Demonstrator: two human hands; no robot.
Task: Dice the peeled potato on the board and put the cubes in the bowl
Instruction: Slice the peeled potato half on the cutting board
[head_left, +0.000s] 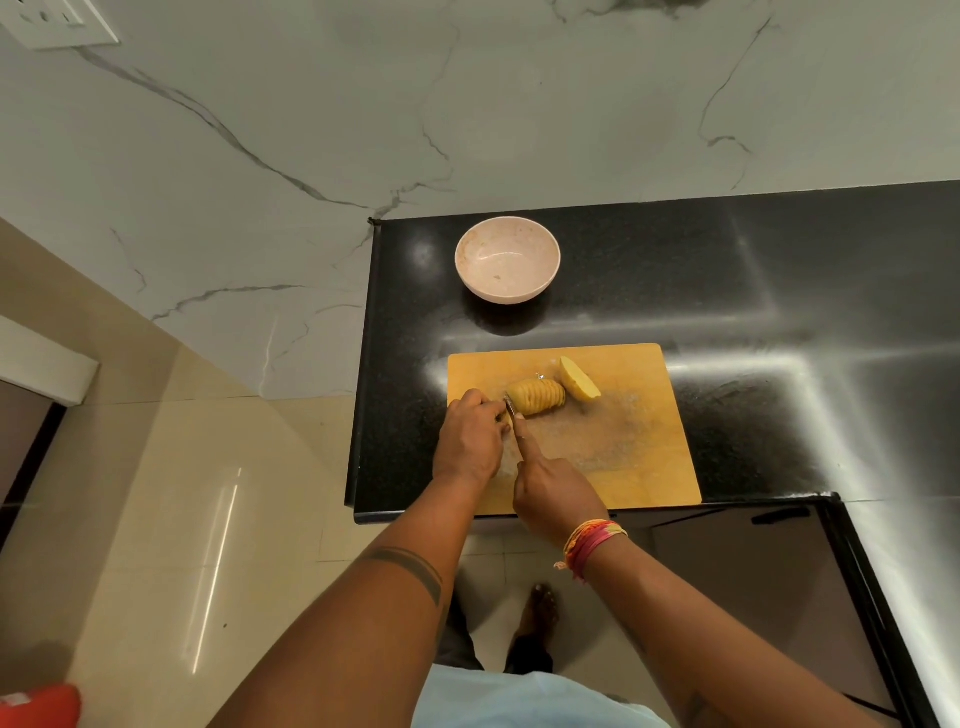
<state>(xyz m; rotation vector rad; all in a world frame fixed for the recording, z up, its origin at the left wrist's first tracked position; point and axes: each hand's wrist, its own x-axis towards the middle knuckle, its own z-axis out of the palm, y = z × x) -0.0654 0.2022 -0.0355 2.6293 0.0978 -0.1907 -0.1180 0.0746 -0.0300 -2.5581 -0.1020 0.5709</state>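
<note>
- Potato half (536, 397), peeled and yellow, lies flat on the wooden cutting board (639, 457), toward the board's far left part; it is already cut crosswise into a row of slices that stand packed together.
- Second potato half (579, 385), uncut, lies on the board touching or just beside the sliced half, on the side away from the hands.
- Knife (514, 415) has its blade set at the near-left end of the sliced half; only a short stretch of blade shows.
- Right hand (558, 493) grips the knife handle, fingers curled round it, forefinger stretched along the top toward the blade; coloured threads (589, 543) circle its wrist.
- Left hand (470, 439) rests on the board's left edge, fingers curled at the end of the sliced half beside the blade; whether the fingertips actually pinch the potato cannot be told.
- Bowl (507, 260), pale pink, stands on the black countertop (779, 291) beyond the board's far edge, well apart from the potato; no cubes lie in it.
- Board sits at the countertop's near edge, close to its left corner.
</note>
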